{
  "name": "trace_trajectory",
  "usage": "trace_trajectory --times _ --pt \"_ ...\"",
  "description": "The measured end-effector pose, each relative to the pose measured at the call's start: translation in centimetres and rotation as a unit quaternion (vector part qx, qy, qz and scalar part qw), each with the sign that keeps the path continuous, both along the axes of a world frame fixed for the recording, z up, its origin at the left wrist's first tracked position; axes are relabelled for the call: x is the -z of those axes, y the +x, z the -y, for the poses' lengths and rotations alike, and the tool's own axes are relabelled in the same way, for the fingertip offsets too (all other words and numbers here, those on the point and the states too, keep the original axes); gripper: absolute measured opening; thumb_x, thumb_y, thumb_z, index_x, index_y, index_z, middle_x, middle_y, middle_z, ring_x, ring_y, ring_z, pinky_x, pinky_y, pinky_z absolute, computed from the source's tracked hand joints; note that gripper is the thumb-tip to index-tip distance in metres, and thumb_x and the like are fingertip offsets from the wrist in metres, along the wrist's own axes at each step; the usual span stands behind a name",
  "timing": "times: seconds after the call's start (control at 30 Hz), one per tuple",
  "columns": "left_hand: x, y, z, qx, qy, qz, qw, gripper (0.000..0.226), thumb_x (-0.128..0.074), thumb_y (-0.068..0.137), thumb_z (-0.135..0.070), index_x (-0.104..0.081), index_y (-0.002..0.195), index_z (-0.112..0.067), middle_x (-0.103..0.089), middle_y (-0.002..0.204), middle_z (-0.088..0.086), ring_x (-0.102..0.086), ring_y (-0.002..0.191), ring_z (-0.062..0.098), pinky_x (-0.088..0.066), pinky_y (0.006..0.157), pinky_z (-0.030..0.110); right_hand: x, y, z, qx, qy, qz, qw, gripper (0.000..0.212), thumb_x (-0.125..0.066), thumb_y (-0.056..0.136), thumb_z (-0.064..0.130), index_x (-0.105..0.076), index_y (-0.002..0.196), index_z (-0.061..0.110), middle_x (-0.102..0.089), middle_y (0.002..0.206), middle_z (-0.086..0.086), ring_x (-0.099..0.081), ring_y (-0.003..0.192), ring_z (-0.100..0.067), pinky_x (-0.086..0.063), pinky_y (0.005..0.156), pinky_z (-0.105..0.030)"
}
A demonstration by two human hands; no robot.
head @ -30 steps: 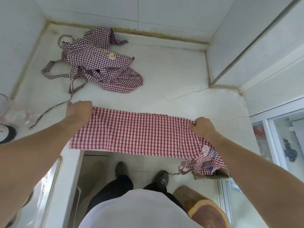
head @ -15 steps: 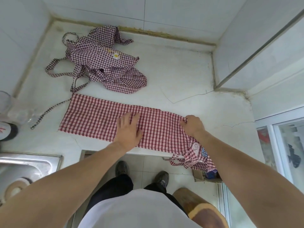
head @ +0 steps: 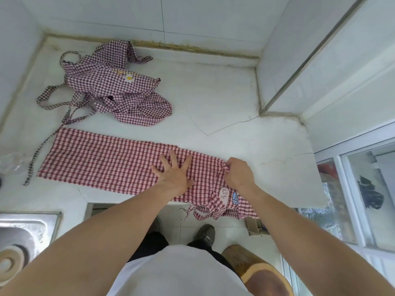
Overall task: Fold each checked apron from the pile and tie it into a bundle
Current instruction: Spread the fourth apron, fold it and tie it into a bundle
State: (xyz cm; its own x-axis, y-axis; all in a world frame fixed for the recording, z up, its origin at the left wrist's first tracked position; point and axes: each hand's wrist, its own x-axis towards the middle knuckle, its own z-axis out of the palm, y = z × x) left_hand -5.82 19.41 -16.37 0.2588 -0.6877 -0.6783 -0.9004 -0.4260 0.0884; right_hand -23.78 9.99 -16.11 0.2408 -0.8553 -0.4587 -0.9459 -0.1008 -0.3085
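The main risk is the apron (head: pixel 111 161) sliding off the counter (head: pixel 213 97). Its right end, with the bunched ties (head: pixel 205 212) and a pale label, already hangs over the counter's front edge at lower center of the frame, and that weight could drag the folded strip down if the hands ease off. A second risk is the fold skewing: the right hand (head: pixel 239 174) is bunching cloth at the strip's right end, and a pull there while the left hand (head: pixel 174 175) pins only the middle could wrinkle or twist the layers, so the bundle would come out lopsided. A loose tie (head: pixel 36 159) trails off the strip's left end at the left of the frame and could snag or be left out of the bundle.

The left hand lies flat, fingers spread, pressing the strip down without grasping it. The right hand is clenched on a gather of cloth at the strip's right end.

The apron is red-and-white check, folded into 1 long narrow band running across the middle of the frame, mostly smooth, slightly rumpled near the right hand. At upper left a pile (head: pixel 115 90) of darker checked cloth with a daisy patch lies crumpled, straps looping out, apart from the strip and not yet folded.
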Motion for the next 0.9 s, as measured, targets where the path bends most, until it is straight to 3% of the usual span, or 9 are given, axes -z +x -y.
trace_trajectory --times 0.1,0.23,0.37,0.43,0.5,0.57,0.63,0.73,0.9 --pt "0.0 -0.2 0.2 -0.002 0.011 0.005 1.000 0.092 -0.045 0.097 -0.060 0.025 0.152 -0.039 0.035 0.157 0.018 0.022 0.144 0.050 -0.002 0.111 0.076 -0.6 -2.8 0.8 0.000 0.033 -0.047 0.998 0.024 -0.057 0.084 0.007 -0.068 0.105 0.011 -0.069 0.101 -0.005 -0.064 0.086 -0.023 -0.051 0.070 -0.030" --pt "-0.4 0.0 0.2 -0.008 0.019 0.006 1.000 0.092 -0.047 0.095 -0.061 0.022 0.152 -0.041 0.033 0.158 0.016 0.021 0.146 0.049 -0.003 0.112 0.075 -1.1 -5.6 1.9 -0.054 0.078 -0.150 0.984 0.004 -0.060 0.081 0.007 -0.063 0.078 0.009 -0.063 0.076 -0.001 -0.059 0.064 -0.016 -0.044 0.052 -0.024" --pt "-0.7 -0.2 0.3 -0.013 0.022 0.007 1.000 0.091 -0.048 0.096 -0.060 0.020 0.152 -0.043 0.031 0.159 0.015 0.019 0.147 0.047 -0.004 0.113 0.074 -1.6 -8.8 2.2 -0.064 0.014 -0.221 0.973 0.010 -0.054 0.088 0.003 -0.054 0.088 0.013 -0.048 0.072 0.002 -0.052 0.067 -0.016 -0.045 0.062 -0.028" --pt "-0.7 -0.2 0.5 -0.025 0.025 0.013 0.999 0.091 -0.048 0.095 -0.061 0.021 0.152 -0.044 0.031 0.160 0.014 0.019 0.147 0.046 -0.005 0.113 0.074 -1.7 -11.1 2.9 -0.048 -0.014 -0.239 0.970 0.012 -0.050 0.094 0.006 -0.059 0.095 0.013 -0.053 0.077 0.001 -0.056 0.075 -0.020 -0.047 0.068 -0.029" --pt "-0.6 0.1 0.8 -0.039 0.028 0.018 0.999 0.092 -0.048 0.094 -0.062 0.022 0.152 -0.044 0.031 0.159 0.013 0.018 0.148 0.045 -0.005 0.113 0.074 -1.8 -14.0 4.2 0.001 -0.013 -0.226 0.974 0.010 -0.049 0.095 0.007 -0.056 0.090 0.010 -0.057 0.078 -0.001 -0.059 0.076 -0.022 -0.049 0.070 -0.030" --pt "-0.4 0.3 0.9 -0.053 0.030 0.021 0.998 0.092 -0.049 0.094 -0.062 0.020 0.152 -0.045 0.031 0.160 0.013 0.018 0.148 0.045 -0.006 0.113 0.074 -2.0 -18.1 6.6 0.083 0.037 -0.172 0.981 0.011 -0.052 0.093 0.007 -0.059 0.086 0.003 -0.062 0.074 -0.004 -0.063 0.069 -0.022 -0.056 0.067 -0.031" --pt "-0.4 1.0 0.9 -0.066 0.030 0.025 0.997 0.091 -0.048 0.094 -0.063 0.019 0.152 -0.045 0.031 0.160 0.012 0.018 0.148 0.044 -0.007 0.113 0.074 -3.3 -21.3 8.9 0.213 0.139 -0.082 0.964 0.010 -0.057 0.093 0.005 -0.064 0.093 -0.003 -0.071 0.083 -0.013 -0.068 0.072 -0.024 -0.060 0.072 -0.036" --pt "-0.5 1.1 1.1 -0.078 0.040 0.028 0.996 0.090 -0.046 0.094 -0.064 0.020 0.152 -0.045 0.031 0.160 0.012 0.017 0.148 0.044 -0.009 0.113 0.074 -6.6 -25.5 10.7 0.333 0.277 0.057 0.900 0.014 -0.061 0.092 0.005 -0.064 0.105 -0.001 -0.070 0.106 -0.018 -0.067 0.092 -0.030 -0.055 0.088 -0.045" --pt "-0.4 0.7 1.6 -0.093 0.052 0.043 0.993 0.090 -0.047 0.095 -0.061 0.021 0.152 -0.043 0.031 0.160 0.013 0.017 0.148 0.046 -0.010 0.114 0.072 -9.1 -26.1 10.7 0.357 0.411 0.328 0.772 0.023 -0.051 0.096 0.009 -0.059 0.117 0.003 -0.069 0.119 -0.020 -0.066 0.112 -0.038 -0.051 0.097 -0.057"
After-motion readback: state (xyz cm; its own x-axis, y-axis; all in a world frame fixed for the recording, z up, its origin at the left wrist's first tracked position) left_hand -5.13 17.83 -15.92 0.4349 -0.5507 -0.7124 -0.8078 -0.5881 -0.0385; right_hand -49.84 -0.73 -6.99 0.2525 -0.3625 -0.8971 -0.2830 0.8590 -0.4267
